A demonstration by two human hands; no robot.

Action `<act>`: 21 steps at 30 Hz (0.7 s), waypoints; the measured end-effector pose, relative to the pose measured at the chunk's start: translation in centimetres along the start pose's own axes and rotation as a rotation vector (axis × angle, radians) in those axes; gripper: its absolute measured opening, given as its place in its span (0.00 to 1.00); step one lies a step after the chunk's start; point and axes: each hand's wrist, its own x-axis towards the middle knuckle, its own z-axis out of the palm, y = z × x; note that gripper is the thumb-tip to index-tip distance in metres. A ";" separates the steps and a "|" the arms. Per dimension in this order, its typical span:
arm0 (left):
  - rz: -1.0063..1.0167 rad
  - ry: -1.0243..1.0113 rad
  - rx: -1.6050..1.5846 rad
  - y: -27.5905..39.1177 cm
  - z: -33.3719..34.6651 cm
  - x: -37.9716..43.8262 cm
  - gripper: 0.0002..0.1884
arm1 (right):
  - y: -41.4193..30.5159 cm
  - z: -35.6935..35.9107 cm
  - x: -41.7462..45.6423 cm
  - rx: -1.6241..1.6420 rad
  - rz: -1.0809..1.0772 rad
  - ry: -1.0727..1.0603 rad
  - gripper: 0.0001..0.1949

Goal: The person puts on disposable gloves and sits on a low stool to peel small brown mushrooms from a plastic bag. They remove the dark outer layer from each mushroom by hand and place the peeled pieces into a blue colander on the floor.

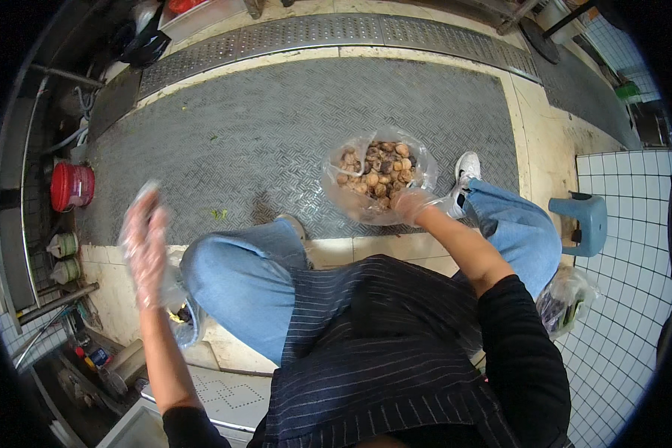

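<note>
In the head view, a clear plastic bag (336, 197) stands with its mouth open on the dark textured floor mat. Inside lie many round, brown to tan mushrooms (372, 179). My right hand (412, 205), in a clear plastic glove, is at the bag's near right side, by the mushrooms. Its fingertips are hard to make out, so I cannot tell what it grips. My left hand (145, 243), also in a loose clear glove, is raised at the left with fingers extended; nothing shows in it. Beneath its wrist is a plastic-lined bin (191, 334) with yellow and dark scraps.
Textured matting (246, 140) covers the floor, with a perforated metal drain cover (313, 32) beyond. A red bucket (73, 187) is at the left. A blue plastic stool (585, 225) and a clear bag of vegetables (565, 302) stand along the tiled wall at the right.
</note>
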 end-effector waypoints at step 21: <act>0.680 -1.031 0.620 4.4 34.0 -6.8 0.10 | 1.1 10.5 7.7 0.591 0.309 0.122 0.19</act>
